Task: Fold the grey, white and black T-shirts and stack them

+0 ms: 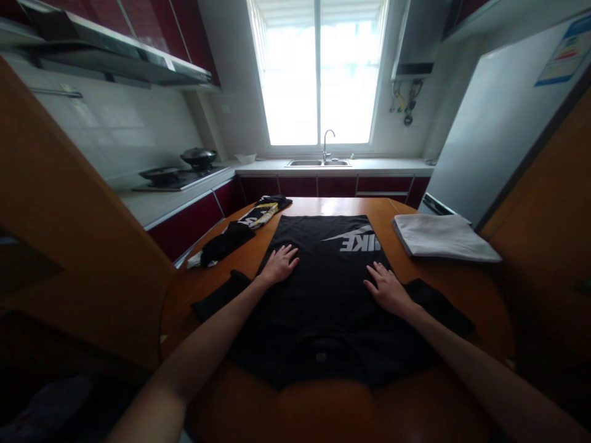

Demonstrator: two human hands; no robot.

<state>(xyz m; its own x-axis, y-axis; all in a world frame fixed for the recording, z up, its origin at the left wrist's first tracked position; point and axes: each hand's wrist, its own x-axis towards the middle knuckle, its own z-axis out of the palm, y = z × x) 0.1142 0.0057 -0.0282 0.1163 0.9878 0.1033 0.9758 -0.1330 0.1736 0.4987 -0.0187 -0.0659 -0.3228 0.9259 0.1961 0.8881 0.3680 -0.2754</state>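
A black T-shirt (323,301) lies spread out on the wooden table, its neckline towards me and its hem at the far side. White NIKE lettering and a swoosh show upside down near its far right corner. My left hand (279,264) rests flat on the left part of the shirt, fingers apart. On the right side, my right hand (386,288) also lies on the fabric with fingers spread. The shirt's sleeves stick out to the left and right, partly behind my forearms.
The rounded wooden table (318,406) bears a heap of dark clothes (240,231) at its far left and folded white cloth (443,237) at its right. Beyond it are a counter with a sink (318,163), a stove with pans (198,157) and a fridge (503,104).
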